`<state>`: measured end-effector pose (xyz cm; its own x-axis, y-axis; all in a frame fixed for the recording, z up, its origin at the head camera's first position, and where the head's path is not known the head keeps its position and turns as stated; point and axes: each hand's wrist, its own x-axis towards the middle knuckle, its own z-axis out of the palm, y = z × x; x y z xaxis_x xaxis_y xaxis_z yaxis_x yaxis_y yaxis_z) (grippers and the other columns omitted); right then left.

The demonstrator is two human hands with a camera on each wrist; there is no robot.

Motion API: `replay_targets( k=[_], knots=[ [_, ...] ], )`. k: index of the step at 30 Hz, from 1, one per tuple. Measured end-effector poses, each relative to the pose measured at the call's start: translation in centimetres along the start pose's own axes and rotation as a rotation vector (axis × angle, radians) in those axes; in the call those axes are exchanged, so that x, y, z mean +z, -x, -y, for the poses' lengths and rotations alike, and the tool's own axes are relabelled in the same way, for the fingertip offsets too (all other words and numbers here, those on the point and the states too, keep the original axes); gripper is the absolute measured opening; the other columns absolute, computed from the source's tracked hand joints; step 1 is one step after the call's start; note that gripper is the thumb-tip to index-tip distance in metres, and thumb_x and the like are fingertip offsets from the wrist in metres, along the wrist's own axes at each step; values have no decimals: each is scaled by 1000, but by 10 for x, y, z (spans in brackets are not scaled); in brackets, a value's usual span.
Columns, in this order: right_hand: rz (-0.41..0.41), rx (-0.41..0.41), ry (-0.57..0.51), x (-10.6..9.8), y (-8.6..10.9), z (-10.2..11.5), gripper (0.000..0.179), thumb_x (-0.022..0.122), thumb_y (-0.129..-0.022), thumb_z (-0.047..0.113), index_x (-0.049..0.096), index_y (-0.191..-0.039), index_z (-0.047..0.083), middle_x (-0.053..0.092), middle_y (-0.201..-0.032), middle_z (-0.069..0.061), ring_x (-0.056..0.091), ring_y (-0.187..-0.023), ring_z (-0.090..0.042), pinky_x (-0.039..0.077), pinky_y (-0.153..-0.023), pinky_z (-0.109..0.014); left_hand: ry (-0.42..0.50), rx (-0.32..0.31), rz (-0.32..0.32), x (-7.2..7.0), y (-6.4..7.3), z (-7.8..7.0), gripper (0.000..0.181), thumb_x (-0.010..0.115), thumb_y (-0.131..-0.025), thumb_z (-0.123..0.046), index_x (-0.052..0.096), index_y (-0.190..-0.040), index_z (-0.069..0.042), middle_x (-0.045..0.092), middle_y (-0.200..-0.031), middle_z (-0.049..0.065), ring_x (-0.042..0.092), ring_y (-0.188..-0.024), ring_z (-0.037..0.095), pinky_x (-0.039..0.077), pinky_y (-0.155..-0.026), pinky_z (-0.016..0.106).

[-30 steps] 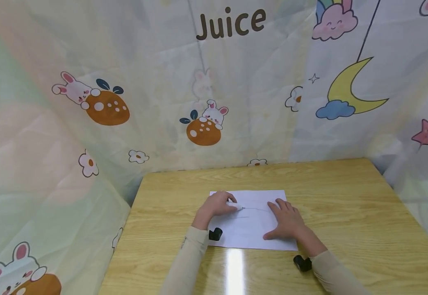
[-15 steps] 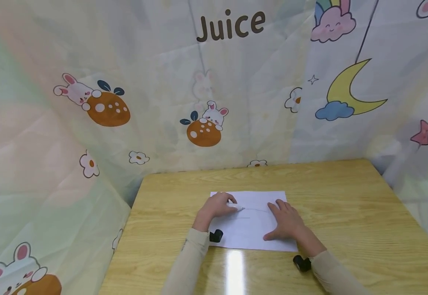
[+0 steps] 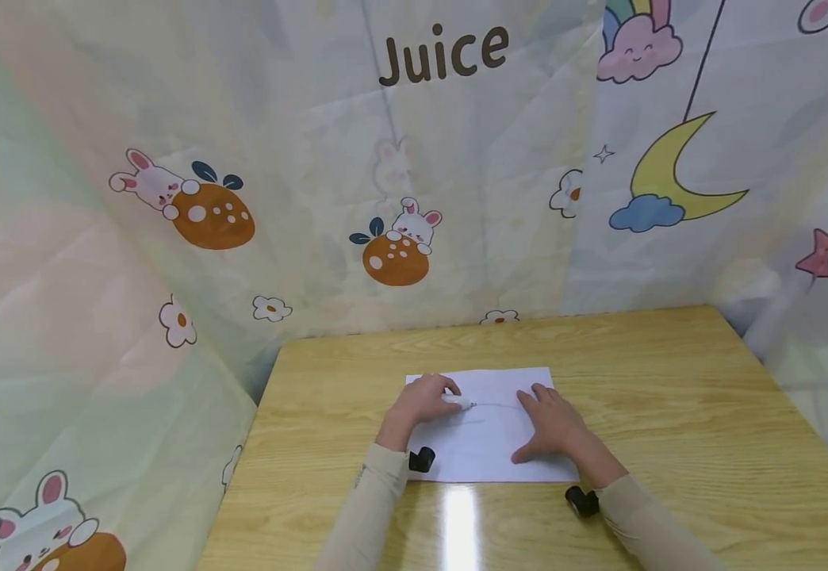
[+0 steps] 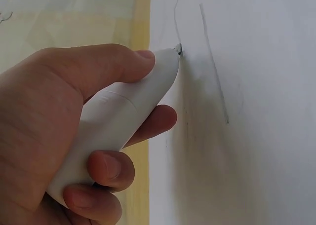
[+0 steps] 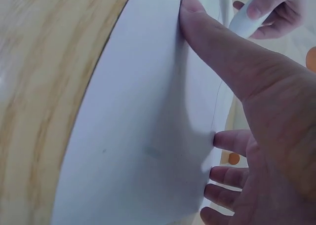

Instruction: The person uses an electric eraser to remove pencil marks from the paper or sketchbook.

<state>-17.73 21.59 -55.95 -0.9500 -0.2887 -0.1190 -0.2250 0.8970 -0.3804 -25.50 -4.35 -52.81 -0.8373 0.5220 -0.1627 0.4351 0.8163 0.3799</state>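
Note:
My left hand [image 3: 423,399] grips a white utility knife [image 4: 118,106] with a thick, rounded body and a small dark tip. Thumb and fingers wrap its sides, and the tip meets a white sheet of paper [image 3: 485,456] at the end of a thin wavy line. A second, shorter grey line [image 4: 215,64] runs beside it; whether these are cuts or marks I cannot tell. On the right part of the sheet rests my right hand [image 3: 555,420], its fingers spread and thumb apart, with fingertips touching the paper.
The sheet lies on a wood-grain table [image 3: 635,373]. Black wrist-worn pieces show below the left wrist [image 3: 423,459] and the right wrist [image 3: 582,502]. A printed cloth [image 3: 457,159] hangs behind the table and along its sides.
The head view has shifted slightly. Both hands keep nearly the same place on the paper, and the knife's tip shows little or no movement.

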Motion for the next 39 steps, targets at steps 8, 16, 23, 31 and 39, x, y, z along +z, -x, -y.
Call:
replay_targets(
  k=[8, 16, 23, 31, 39],
  knots=[
    [24, 20, 7, 1, -1, 2, 121, 86, -54, 64, 42, -143, -3, 31, -145, -32, 29, -132, -51, 34, -96, -64, -60, 2, -52, 8, 4, -1, 24, 72, -86, -38, 74, -106, -23, 69, -101, -8, 59, -82, 9, 48, -71, 30],
    [11, 16, 6, 3, 1, 1, 119, 86, -54, 64, 44, -142, -3, 33, -144, -32, 30, -131, -50, 35, -95, -64, -97, 74, -122, 18, 5, -3, 23, 71, -86, -39, 74, -105, -27, 70, -98, -8, 62, -81, 10, 47, -67, 29],
    [-27, -6, 9, 6, 1, -1, 118, 84, -55, 66, 43, -143, -1, 33, -145, -30, 30, -132, -49, 36, -96, -63, -88, 55, -173, 17, 8, 2, 20, 76, -83, -35, 77, -102, -29, 71, -98, -12, 63, -86, 10, 47, -70, 29],
    [-22, -8, 15, 6, -1, -3, 120, 83, -55, 69, 42, -144, 0, 32, -146, -30, 29, -132, -49, 34, -97, -63, -83, 70, -179, 17, 5, 6, 21, 75, -84, -36, 77, -104, -29, 71, -99, -10, 64, -86, 11, 48, -69, 28],
    [-9, -9, 10, 5, -1, -3, 121, 82, -55, 69, 41, -144, -1, 31, -146, -31, 28, -132, -51, 33, -98, -64, -94, 69, -170, 18, 5, 5, 22, 74, -85, -37, 77, -105, -28, 71, -101, -10, 64, -88, 11, 48, -70, 27]
  ],
)
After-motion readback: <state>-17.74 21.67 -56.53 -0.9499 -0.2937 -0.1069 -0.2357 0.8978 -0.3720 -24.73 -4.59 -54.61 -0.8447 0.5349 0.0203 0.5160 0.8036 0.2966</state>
